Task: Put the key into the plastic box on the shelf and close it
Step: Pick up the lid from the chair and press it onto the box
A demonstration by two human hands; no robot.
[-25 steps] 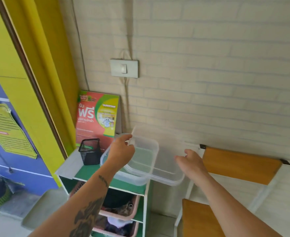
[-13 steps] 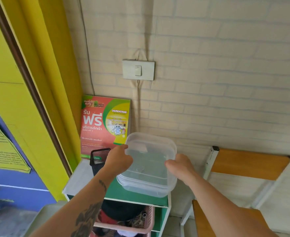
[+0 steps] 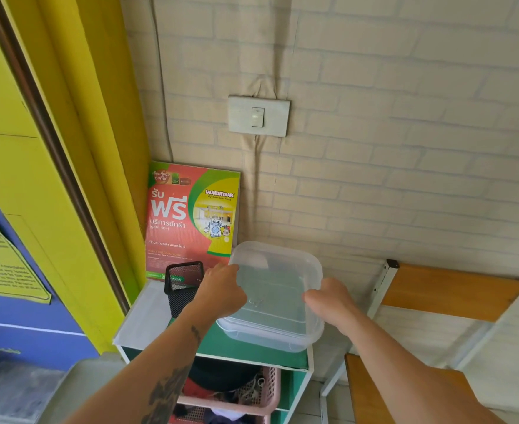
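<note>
Now the closing step, I'd say: left hand (image 3: 221, 290) and right hand (image 3: 328, 296) press curled fingers on opposite edges of the lid (image 3: 275, 270) atop the plastic box (image 3: 270, 335) on the shelf (image 3: 148, 313); key (image 3: 255, 301) faintly inside; next, firm pressure round the rim.
</note>
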